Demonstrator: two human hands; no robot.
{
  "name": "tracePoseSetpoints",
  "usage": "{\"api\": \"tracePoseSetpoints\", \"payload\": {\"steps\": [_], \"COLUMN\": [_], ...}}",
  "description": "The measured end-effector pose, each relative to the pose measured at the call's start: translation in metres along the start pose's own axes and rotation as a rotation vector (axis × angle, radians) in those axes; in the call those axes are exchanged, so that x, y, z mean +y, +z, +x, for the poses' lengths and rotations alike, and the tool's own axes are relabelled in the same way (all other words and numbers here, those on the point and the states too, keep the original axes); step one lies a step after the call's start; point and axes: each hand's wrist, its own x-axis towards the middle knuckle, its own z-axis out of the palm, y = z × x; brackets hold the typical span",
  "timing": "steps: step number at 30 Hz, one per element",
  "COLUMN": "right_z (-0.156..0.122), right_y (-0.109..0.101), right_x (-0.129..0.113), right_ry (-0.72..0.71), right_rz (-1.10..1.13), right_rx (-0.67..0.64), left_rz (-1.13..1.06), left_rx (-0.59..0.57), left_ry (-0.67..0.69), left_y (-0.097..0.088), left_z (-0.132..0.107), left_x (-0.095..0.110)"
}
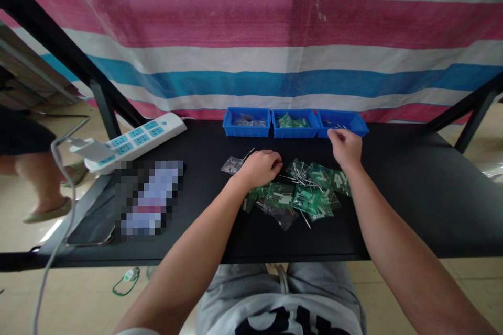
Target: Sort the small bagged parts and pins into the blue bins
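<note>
My right hand [347, 149] is pinched at the front edge of the right blue bin [359, 126], where a few thin metal pins [340, 126] show. Whatever its fingertips hold is too small to make out. My left hand [260, 168] rests with curled fingers at the left of the pile; its fingertips are partly hidden. Between my hands lie green-tinted small packets [312, 200] with pale pieces inside, and loose metal pins [302, 175] on top. A clear packet [232, 165] lies just left of my left hand, another [281, 215] at the pile's front.
The left blue bin [247, 131] has clear packets, the middle blue bin [295, 132] green ones. A white power strip [137, 141] with a plug stands on the black table [408, 188] at left, beside a pixelated object [153, 199]. Striped sheeting [251, 57] hangs behind; a person's leg [35, 183] shows at left.
</note>
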Motion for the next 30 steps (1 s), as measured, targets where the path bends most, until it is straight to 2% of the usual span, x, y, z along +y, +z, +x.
{"api": "tracePoseSetpoints", "payload": {"steps": [3,6,11,22,25,30], "right_z": [-0.015,-0.025,-0.035,-0.042,-0.042,-0.041], "right_y": [-0.007,-0.012,-0.006,0.005,0.003,-0.002], "right_x": [-0.025,-0.045,-0.056,-0.056,-0.058,-0.065], "right_ry": [-0.105,-0.224,-0.330,-0.372,-0.358,-0.391], "right_rz": [0.074,0.085,0.077,0.070,0.129,0.221], "right_rx": [-0.173,-0.283,-0.455,-0.556,-0.572,-0.661], "left_rz": [-0.028,-0.088,-0.110,-0.017,-0.076,-0.172], "left_rx": [0.013,-0.009,-0.034,-0.113,-0.045,0.172], "left_ry": [0.015,0.059,0.108,0.082,0.100,0.103], "left_y": [0.000,-0.001,-0.003,0.005,0.004,0.003], "left_z": [0.000,-0.001,-0.003,0.001,0.001,0.001], "left_x": [-0.001,0.000,0.004,0.003,0.000,-0.001]}}
